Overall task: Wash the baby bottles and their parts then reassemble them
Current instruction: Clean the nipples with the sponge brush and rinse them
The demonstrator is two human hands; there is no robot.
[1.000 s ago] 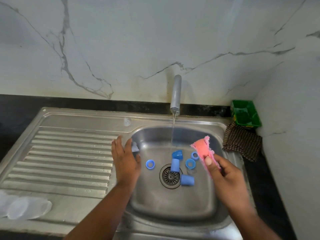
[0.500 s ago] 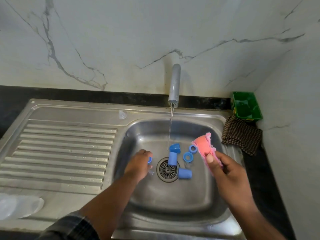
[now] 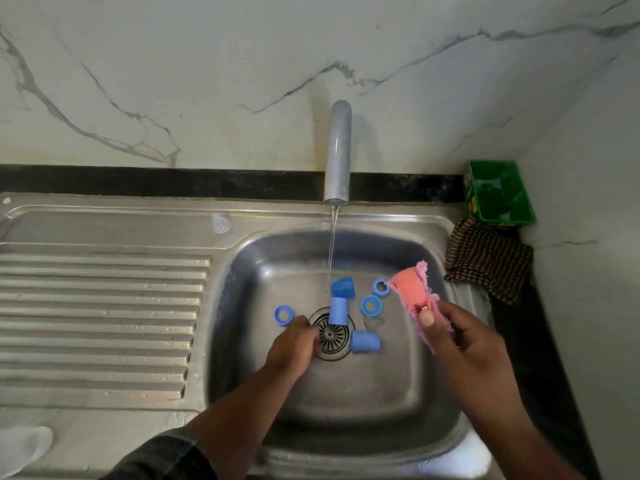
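The left hand [image 3: 294, 344] was low in the sink [image 3: 398, 393], fingers curled at the left edge of the drain [image 3: 330, 336]; whether they pinched anything could not be told. A blue ring [image 3: 284, 315] lay just left of it, and three blue caps [image 3: 337, 310] and two more rings [image 3: 371, 305] lay near its right. The right hand [image 3: 460, 344] pinched a pink scrub cloth [image 3: 414, 289] above the basin's right side.
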